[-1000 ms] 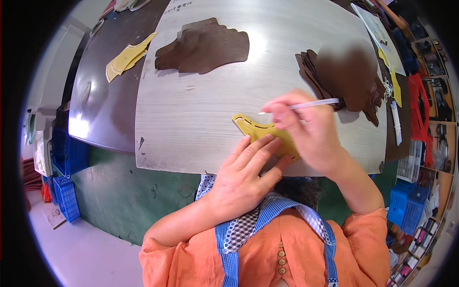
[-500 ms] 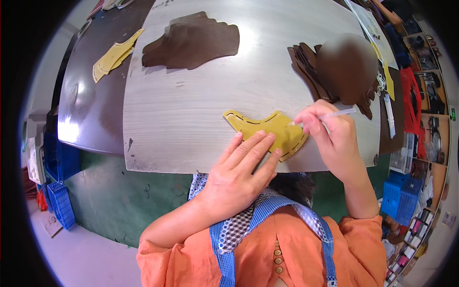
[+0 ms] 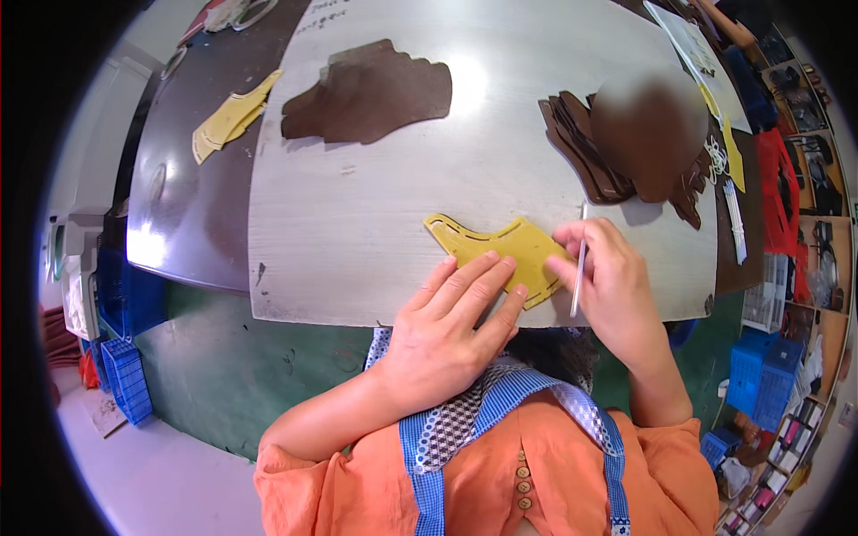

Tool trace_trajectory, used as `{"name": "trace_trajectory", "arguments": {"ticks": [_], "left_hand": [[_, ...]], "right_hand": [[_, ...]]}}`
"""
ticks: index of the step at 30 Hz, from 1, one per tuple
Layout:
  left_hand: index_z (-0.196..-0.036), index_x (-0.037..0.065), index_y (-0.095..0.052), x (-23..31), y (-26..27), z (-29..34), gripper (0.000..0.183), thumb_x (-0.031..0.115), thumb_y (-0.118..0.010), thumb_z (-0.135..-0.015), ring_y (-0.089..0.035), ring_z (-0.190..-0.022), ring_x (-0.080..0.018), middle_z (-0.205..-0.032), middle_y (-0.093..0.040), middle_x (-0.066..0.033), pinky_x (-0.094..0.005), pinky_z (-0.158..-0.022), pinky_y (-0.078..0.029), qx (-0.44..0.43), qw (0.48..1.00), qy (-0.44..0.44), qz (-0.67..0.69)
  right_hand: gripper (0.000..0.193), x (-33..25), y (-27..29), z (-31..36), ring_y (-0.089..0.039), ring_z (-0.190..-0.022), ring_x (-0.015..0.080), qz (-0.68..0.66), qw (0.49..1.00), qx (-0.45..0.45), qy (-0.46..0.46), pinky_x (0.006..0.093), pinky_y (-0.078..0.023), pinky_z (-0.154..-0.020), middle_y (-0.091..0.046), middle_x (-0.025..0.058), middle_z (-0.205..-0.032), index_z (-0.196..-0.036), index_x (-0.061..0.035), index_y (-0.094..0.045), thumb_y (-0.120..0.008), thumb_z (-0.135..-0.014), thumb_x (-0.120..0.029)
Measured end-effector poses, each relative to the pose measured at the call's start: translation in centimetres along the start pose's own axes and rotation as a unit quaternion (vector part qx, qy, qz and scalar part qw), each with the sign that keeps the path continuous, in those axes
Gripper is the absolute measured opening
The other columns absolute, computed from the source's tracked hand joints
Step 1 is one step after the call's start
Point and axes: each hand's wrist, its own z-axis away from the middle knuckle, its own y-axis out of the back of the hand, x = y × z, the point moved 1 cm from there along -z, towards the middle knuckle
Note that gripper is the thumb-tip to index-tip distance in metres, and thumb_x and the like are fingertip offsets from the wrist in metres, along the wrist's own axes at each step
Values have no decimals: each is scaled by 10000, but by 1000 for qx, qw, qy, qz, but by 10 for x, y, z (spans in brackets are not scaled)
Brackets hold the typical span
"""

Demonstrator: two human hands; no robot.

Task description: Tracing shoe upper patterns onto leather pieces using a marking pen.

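Observation:
A yellow curved pattern template (image 3: 511, 243) with slots along its edges lies flat near the front of the pale board (image 3: 357, 241). My left hand (image 3: 454, 322) rests flat on its lower left part, fingers stretched out. At the template's right end is my right hand (image 3: 615, 290), with thumb and forefinger close to its edge. A slim whitish pen (image 3: 579, 277) stays in that hand, held between the fingers and pointing lengthwise toward me. Whether anything lies beneath the template is hidden.
Dark brown cut pieces (image 3: 375, 94) lie at the back left, and more are fanned out (image 3: 581, 147) at the right, partly blurred. Yellow templates (image 3: 234, 118) sit on the dark table at left. Whitish sticks (image 3: 736, 223) lie at the right edge. Blue crates (image 3: 127, 380) stand on the floor.
The pen has swung from pointing right, its tip on the template, to lying lengthwise in my right hand. That hand has shifted slightly down and left. The left hand stays on the template.

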Motion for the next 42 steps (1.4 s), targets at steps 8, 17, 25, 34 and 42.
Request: {"name": "trace_trajectory", "arguments": {"ticks": [8, 17, 25, 34, 42], "left_hand": [[-1543, 72, -525, -79, 38, -39, 667, 278, -728, -941, -449, -1461, -401, -1587, -484, -173, -508, -1216, -373, -12, 972, 132, -195], [-1476, 108, -600, -15, 27, 5, 683, 272, -804, -845, -477, -1453, -363, -1461, -550, -144, -654, -1218, -321, -122, 991, 48, -24], [-1277, 176, -752, -1, -6, 1, 464, 153, -822, -819, -604, -1348, -330, -1431, -622, -141, -555, -1142, -473, -5, 999, 18, 44], [-1271, 163, -751, -4, -3, 2, 439, 181, -814, -836, -584, -1380, -350, -1472, -594, -158, -568, -1159, -458, -13, 997, 45, 68], [-1165, 143, -773, -10, -10, 4, 359, 204, -821, -815, -597, -1331, -368, -1355, -622, -166, -570, -1177, -437, 2, 998, 13, 69]], "right_hand": [[191, 68, 65, -31, -561, -776, 69, -100, 976, 165, -97, 255, -475, -702, -612, -17, -834, -1039, -9, -693, -738, -1026, -194], [161, 36, 46, 1, -563, -707, 36, -271, 948, 61, -152, 203, -445, -590, -653, -17, -867, -1125, -12, -737, -710, -1037, -144], [124, 19, -7, -3, -690, -809, 117, -217, 972, 0, -95, 274, -549, -759, -732, 60, -870, -1050, 29, -728, -761, -978, -66], [249, -6, 2, -37, -671, -837, 215, -270, 961, 43, -39, 327, -549, -669, -645, 149, -1061, -1177, 15, -666, -688, -1055, -202], [212, -38, -59, -78, -706, -788, 197, -173, 969, -54, 167, 322, -554, -686, -711, 112, -846, -970, 35, -724, -619, -1070, -120]]}}
